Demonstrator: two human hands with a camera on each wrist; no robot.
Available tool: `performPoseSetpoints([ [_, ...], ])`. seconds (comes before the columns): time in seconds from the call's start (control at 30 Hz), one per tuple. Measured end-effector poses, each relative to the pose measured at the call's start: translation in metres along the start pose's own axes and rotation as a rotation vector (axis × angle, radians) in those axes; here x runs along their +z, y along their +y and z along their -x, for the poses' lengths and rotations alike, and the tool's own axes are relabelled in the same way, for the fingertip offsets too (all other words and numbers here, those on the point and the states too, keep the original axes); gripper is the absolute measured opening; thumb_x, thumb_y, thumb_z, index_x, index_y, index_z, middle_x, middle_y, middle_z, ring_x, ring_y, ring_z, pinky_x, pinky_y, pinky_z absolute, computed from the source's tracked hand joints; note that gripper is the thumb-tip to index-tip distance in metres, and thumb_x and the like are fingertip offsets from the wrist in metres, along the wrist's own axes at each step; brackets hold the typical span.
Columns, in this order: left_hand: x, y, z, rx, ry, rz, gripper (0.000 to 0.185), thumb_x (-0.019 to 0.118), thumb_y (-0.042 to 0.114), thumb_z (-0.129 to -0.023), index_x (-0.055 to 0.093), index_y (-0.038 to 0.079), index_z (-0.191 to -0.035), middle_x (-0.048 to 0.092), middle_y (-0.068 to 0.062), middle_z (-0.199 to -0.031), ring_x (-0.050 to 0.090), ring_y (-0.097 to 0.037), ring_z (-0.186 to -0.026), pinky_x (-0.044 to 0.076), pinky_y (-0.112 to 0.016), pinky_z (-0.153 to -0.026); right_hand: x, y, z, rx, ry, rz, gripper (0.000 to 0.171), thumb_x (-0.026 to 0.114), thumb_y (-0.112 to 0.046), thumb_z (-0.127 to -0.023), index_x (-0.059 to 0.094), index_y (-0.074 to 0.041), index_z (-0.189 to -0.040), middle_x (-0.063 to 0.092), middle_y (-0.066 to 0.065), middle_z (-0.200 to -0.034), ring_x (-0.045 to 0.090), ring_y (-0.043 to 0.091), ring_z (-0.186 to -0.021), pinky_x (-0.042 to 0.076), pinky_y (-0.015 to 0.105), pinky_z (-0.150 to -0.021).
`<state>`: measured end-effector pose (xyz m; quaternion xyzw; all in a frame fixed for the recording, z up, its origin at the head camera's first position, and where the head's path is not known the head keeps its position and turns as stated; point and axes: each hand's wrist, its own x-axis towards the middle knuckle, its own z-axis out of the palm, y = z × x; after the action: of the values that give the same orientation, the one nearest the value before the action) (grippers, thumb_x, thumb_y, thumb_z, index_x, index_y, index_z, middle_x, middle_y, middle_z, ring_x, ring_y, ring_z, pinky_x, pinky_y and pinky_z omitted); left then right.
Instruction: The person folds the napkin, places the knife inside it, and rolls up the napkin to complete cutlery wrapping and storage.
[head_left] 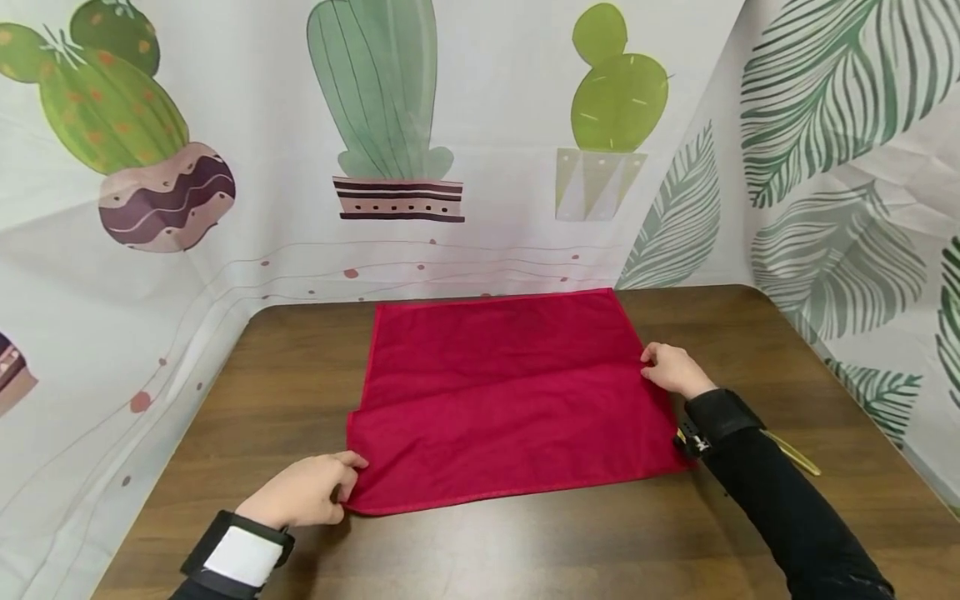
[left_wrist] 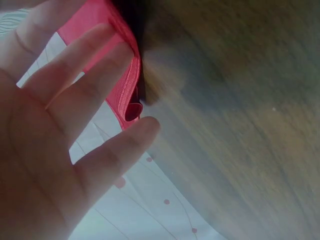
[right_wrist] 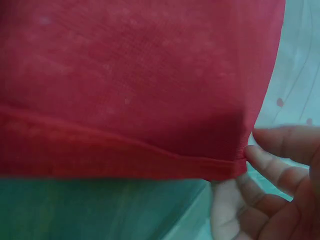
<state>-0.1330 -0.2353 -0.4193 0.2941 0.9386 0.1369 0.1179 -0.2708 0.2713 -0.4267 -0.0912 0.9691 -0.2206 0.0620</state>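
Crimson cloth (head_left: pixel 498 333), lightly creased and hemmed, lies on the brown tabletop (head_left: pixel 270 400), its folded near layer's long axis running left to right, right end slightly farther away. The left hand (head_left: pixel 303 490) has a loose grip, fingers spread at the near left corner; the right hand (head_left: pixel 677 372) pinches the right edge.

Head camera looks forward-down; close wrist views share the red cloth (head_left: pixel 510 437).

cloth (head_left: pixel 510 425): matt, woven | table (head_left: pixel 292 383): smooth wood grain, slight sheen
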Motion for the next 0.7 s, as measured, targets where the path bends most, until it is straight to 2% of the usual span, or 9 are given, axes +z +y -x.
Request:
performPoseSetpoints([
  [0.17, 0.004, 0.007, -0.006, 0.014, -0.001, -0.044, 0.019, 0.070, 0.028, -0.066, 0.053, 0.020, -0.067, 0.055, -0.008, -0.107, 0.055, -0.019, -0.084, 0.044, -0.027, -0.062, -0.001, -0.010, 0.031, -0.114, 0.166, 0.193, 0.025, 0.060, -0.010, -0.076, 0.053, 0.006, -0.095, 0.053, 0.020, -0.084, 0.053, 0.035, -0.076, 0.044, 0.044, -0.062],
  [0.23, 0.005, 0.010, -0.009, 0.013, 0.008, -0.073, 0.020, 0.070, 0.032, -0.070, 0.055, 0.018, -0.072, 0.055, -0.007, -0.103, 0.055, -0.019, -0.085, 0.046, -0.028, -0.064, 0.002, -0.016, 0.046, -0.202, 0.179, 0.250, 0.025, 0.065, -0.013, -0.074, 0.055, 0.003, -0.091, 0.052, 0.017, -0.082, 0.054, 0.033, -0.073, 0.045, 0.043, -0.061],
  [0.3, 0.006, 0.012, -0.013, 0.010, 0.027, -0.106, 0.024, 0.072, 0.030, -0.070, 0.057, 0.013, -0.078, 0.054, -0.005, -0.096, 0.055, -0.018, -0.080, 0.046, -0.030, -0.065, 0.006, -0.021, 0.060, -0.291, 0.116, 0.277, 0.027, 0.070, -0.017, -0.071, 0.056, -0.001, -0.088, 0.051, 0.012, -0.080, 0.053, 0.027, -0.070, 0.045, 0.039, -0.060],
  [0.37, 0.007, 0.013, -0.016, -0.002, 0.048, -0.142, 0.030, 0.076, 0.027, -0.066, 0.059, 0.009, -0.083, 0.052, -0.003, -0.090, 0.053, -0.018, -0.077, 0.047, -0.031, -0.066, 0.010, -0.023, 0.073, -0.352, 0.008, 0.287, 0.031, 0.074, -0.023, -0.068, 0.055, -0.005, -0.086, 0.048, 0.005, -0.078, 0.051, 0.021, -0.067, 0.043, 0.033, -0.058],
  [0.5, 0.011, 0.013, -0.021, 0.005, 0.075, -0.188, 0.034, 0.081, 0.023, -0.058, 0.058, 0.009, -0.080, 0.047, -0.002, -0.084, 0.048, -0.019, -0.074, 0.046, -0.030, -0.061, 0.015, -0.019, 0.096, -0.391, -0.168, 0.274, 0.033, 0.078, -0.019, -0.064, 0.049, -0.010, -0.079, 0.040, -0.001, -0.074, 0.043, 0.014, -0.064, 0.038, 0.027, -0.055],
  [0.57, 0.015, 0.013, -0.021, 0.033, 0.080, -0.190, 0.032, 0.082, 0.020, -0.057, 0.054, 0.012, -0.070, 0.044, -0.002, -0.082, 0.046, -0.018, -0.071, 0.044, -0.028, -0.057, 0.018, -0.015, 0.102, -0.424, -0.200, 0.271, 0.034, 0.077, -0.013, -0.064, 0.044, -0.011, -0.073, 0.036, -0.003, -0.069, 0.038, 0.011, -0.061, 0.035, 0.024, -0.053],
  [0.7, 0.020, 0.014, -0.023, 0.094, 0.095, -0.200, 0.037, 0.079, 0.011, -0.061, 0.042, 0.015, -0.058, 0.038, 0.003, -0.075, 0.040, -0.013, -0.063, 0.038, -0.022, -0.052, 0.022, -0.008, 0.108, -0.513, -0.195, 0.294, 0.035, 0.071, -0.003, -0.069, 0.038, -0.013, -0.065, 0.030, -0.007, -0.062, 0.031, 0.006, -0.055, 0.031, 0.021, -0.050],
])
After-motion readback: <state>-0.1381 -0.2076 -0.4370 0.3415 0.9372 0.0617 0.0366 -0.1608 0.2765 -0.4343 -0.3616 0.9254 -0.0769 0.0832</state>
